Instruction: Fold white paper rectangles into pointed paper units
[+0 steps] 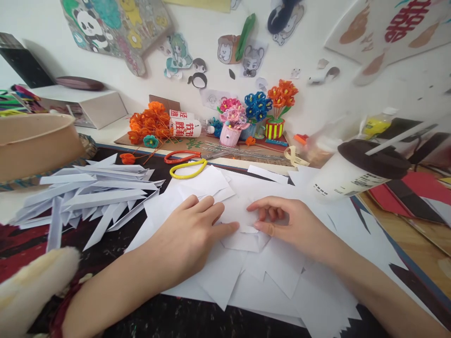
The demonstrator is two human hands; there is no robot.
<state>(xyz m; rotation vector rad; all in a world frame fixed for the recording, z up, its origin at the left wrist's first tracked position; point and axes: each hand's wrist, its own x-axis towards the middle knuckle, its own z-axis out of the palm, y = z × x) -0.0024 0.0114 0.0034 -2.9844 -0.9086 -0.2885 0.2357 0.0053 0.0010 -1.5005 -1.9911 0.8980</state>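
A small white sheet of paper (243,242) with a folded edge lies on the paper pile in front of me. My left hand (197,234) presses its thumb along the fold, the other fingers bent over the sheet with their tips hidden. At the fold's right end, my right hand (282,220) touches the paper with its thumb. Its index finger is held apart from the thumb, and the remaining fingers are loosely curled. Beneath both hands spread several loose white sheets (282,272), overlapping at different angles.
Folded paper strips (102,188) are heaped at left. Scissors (186,164) with red and yellow handles lie beyond the sheets. A lidded cup with a straw (352,169) stands at right. Craft flowers (234,115) line the back, and a round tan container (35,145) sits far left.
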